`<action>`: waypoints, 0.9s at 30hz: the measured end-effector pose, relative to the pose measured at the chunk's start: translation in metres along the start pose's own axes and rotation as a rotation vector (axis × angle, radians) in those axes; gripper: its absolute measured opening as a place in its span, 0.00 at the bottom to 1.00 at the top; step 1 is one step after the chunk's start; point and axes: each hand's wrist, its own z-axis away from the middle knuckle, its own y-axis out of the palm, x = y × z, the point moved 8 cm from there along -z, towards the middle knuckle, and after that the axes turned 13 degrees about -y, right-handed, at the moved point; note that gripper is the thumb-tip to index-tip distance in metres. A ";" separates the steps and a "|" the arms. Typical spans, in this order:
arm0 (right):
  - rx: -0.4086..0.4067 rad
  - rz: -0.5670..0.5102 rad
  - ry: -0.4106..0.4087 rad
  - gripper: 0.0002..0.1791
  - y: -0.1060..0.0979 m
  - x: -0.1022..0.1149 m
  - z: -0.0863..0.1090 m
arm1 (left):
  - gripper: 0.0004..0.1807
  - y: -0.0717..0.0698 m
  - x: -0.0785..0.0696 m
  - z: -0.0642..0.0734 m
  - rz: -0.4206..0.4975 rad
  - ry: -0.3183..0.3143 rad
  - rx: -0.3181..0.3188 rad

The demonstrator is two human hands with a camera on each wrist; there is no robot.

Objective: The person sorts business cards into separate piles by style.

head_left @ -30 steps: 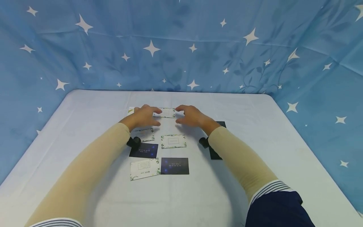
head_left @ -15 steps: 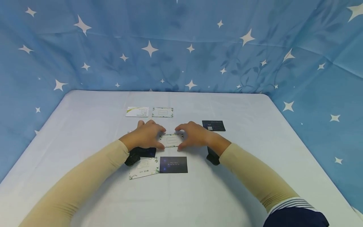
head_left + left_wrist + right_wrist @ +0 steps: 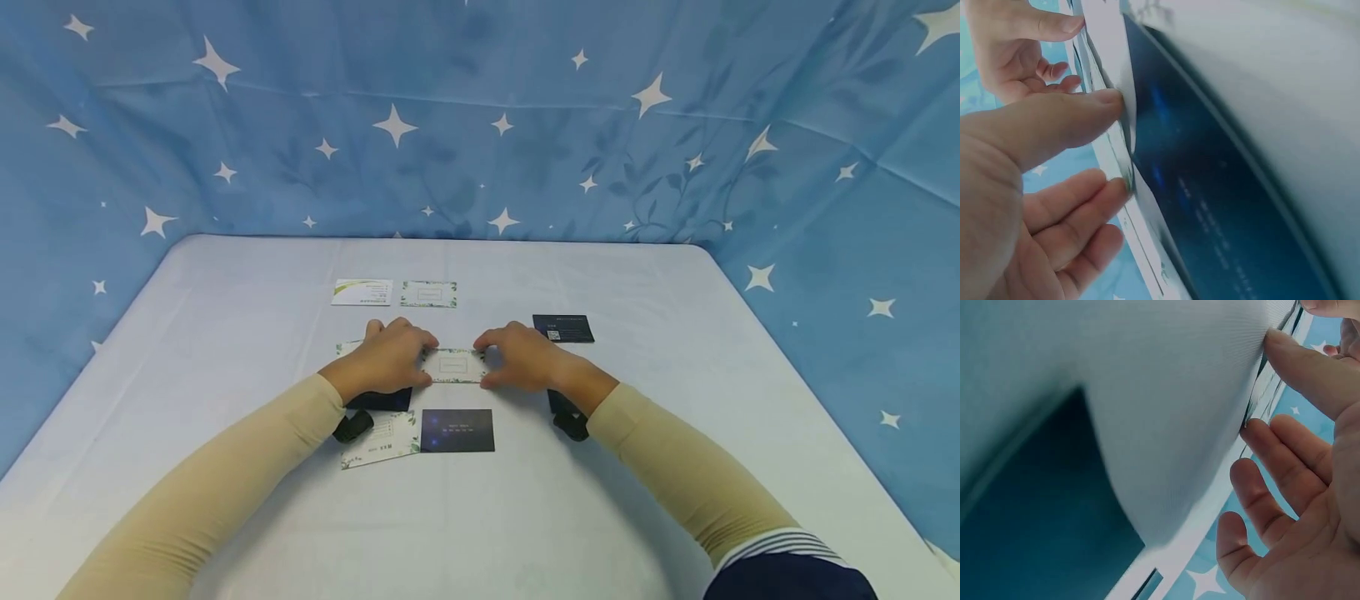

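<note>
A white business card [image 3: 453, 365] with a green leaf border lies flat between both hands, mid-table. My left hand [image 3: 386, 360] holds its left end, thumb at the near corner and a finger at the far corner. Its right end is held the same way by my right hand [image 3: 525, 358]. Below the left palm, a dark blue card [image 3: 386, 400] and another leaf-bordered card [image 3: 347, 347] are partly hidden. In the left wrist view, the thumb [image 3: 1085, 119] and fingertips meet the card edges. The right wrist view shows the thumb [image 3: 1304, 365] and fingertips low at the table.
Nearer lie a tilted leafy card [image 3: 384, 442] and a dark card [image 3: 457, 431], side by side. Farther back are a white card with a green stripe [image 3: 362, 292] and a leafy card [image 3: 429, 294]. Dark cards [image 3: 564, 328] lie to the right, one partly covered by the right wrist.
Both hands have come nearer from the back leafy card to the middle one and closed in on its ends. That card, slightly tilted before, now lies straight.
</note>
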 end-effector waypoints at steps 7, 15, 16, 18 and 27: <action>-0.061 -0.051 -0.017 0.31 -0.008 -0.003 -0.012 | 0.30 -0.009 0.012 -0.010 0.064 0.002 -0.035; -0.143 -0.106 0.014 0.30 -0.025 -0.017 -0.040 | 0.30 -0.026 0.037 -0.038 0.123 -0.041 -0.061; -0.149 -0.115 0.017 0.30 -0.027 -0.018 -0.044 | 0.30 -0.028 0.039 -0.041 0.126 -0.047 -0.060; -0.157 -0.130 0.020 0.30 -0.030 -0.021 -0.051 | 0.31 -0.031 0.044 -0.048 0.130 -0.067 -0.057; -0.176 -0.177 0.104 0.29 -0.039 -0.039 -0.082 | 0.31 -0.039 0.063 -0.077 0.136 -0.121 -0.052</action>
